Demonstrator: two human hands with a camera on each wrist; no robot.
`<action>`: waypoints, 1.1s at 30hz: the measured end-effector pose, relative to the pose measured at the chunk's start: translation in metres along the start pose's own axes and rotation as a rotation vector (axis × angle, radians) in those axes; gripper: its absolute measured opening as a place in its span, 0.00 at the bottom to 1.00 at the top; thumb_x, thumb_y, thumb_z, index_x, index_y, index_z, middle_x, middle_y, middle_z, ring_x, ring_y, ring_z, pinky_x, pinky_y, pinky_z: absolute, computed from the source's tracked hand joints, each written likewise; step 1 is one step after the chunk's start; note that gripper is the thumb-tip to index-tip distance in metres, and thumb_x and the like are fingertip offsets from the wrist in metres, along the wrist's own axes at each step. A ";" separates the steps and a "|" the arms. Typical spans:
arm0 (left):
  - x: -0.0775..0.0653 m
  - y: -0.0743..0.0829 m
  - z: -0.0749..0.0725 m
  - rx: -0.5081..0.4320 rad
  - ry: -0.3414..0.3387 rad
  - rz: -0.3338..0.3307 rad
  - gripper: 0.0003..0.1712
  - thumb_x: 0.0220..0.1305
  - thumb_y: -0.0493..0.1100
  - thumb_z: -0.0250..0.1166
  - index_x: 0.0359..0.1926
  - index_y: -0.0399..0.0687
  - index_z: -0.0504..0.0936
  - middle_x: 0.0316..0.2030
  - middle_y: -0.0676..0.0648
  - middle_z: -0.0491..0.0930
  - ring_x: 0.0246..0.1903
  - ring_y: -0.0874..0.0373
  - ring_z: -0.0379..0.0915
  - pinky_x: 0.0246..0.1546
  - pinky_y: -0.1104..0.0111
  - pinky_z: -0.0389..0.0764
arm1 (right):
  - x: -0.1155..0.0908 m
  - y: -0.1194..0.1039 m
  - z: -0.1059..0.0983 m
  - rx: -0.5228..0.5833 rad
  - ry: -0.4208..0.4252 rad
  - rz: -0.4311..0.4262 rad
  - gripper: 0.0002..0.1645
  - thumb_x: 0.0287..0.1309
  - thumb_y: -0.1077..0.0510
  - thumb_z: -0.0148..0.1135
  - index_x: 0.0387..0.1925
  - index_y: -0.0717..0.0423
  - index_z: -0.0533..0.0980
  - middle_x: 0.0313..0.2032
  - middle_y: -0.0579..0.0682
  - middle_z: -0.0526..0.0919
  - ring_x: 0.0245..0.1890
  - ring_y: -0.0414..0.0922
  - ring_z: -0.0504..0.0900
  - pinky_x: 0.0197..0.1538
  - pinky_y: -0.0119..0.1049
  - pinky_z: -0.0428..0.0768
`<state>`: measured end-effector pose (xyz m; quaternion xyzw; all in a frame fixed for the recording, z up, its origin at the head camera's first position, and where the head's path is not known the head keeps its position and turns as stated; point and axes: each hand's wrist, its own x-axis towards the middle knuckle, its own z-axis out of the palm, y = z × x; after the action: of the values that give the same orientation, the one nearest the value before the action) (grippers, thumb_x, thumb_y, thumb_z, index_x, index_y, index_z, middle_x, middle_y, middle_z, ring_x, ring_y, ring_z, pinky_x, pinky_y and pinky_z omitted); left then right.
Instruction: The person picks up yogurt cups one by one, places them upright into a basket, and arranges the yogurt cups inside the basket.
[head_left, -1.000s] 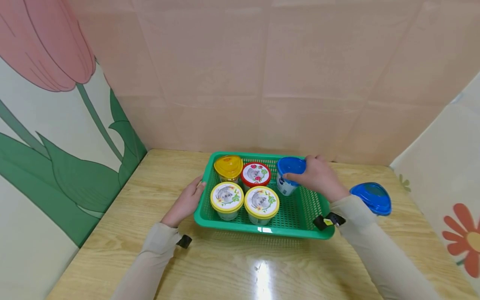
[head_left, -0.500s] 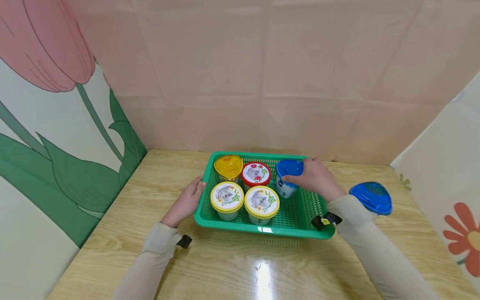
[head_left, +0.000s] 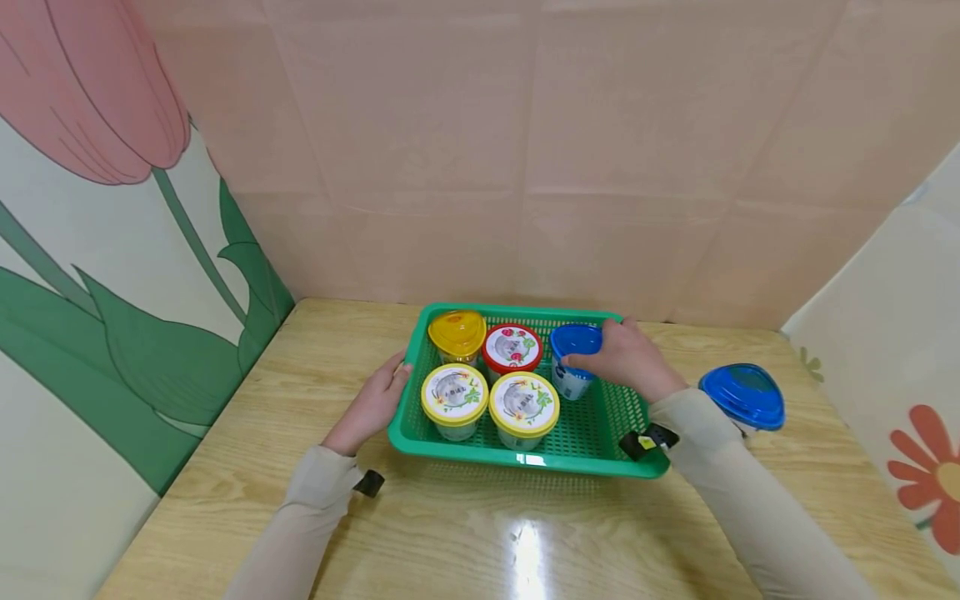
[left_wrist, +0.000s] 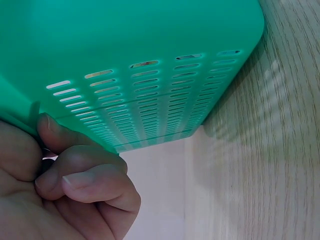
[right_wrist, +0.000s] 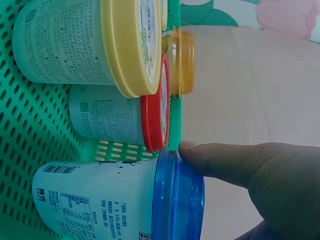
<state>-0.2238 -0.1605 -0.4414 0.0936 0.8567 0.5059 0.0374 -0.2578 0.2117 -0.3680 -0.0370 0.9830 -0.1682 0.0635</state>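
Observation:
A green plastic basket [head_left: 465, 454] stands on the wood-grain table, its left rim gripped by my left hand [head_left: 367, 408]; the left wrist view shows that hand's curled fingers [left_wrist: 95, 180] at the slotted wall. My right hand [head_left: 633, 358] holds a blue-lidded tub [right_wrist: 100, 200] by its lid, thumb at the lid's edge, inside the basket's back right. Left of that tub is a red-lidded tub [head_left: 512, 347], then an amber-lidded tub [head_left: 457, 333]. In front of these stand two yellow-lidded tubs [head_left: 453, 394]. The right hand's other fingers are mostly hidden.
Another blue-lidded tub [head_left: 742, 396] sits on the table right of the basket, beside my right sleeve. A pinkish covered wall [head_left: 480, 167] rises behind the table. Walls with painted flowers flank both sides.
My right hand has lowered the blue-lidded tub into the basket and drawn it slightly left and toward me. My left hand stays on the rim.

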 end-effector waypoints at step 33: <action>-0.001 0.002 0.000 -0.007 -0.003 -0.002 0.30 0.82 0.50 0.39 0.77 0.43 0.54 0.67 0.36 0.69 0.49 0.50 0.81 0.53 0.54 0.80 | 0.005 -0.001 0.002 0.032 -0.007 0.033 0.61 0.56 0.31 0.66 0.69 0.75 0.57 0.61 0.74 0.63 0.54 0.66 0.72 0.54 0.64 0.76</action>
<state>-0.2231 -0.1602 -0.4397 0.0935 0.8549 0.5088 0.0395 -0.2626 0.2092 -0.3703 -0.0205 0.9804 -0.1828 0.0701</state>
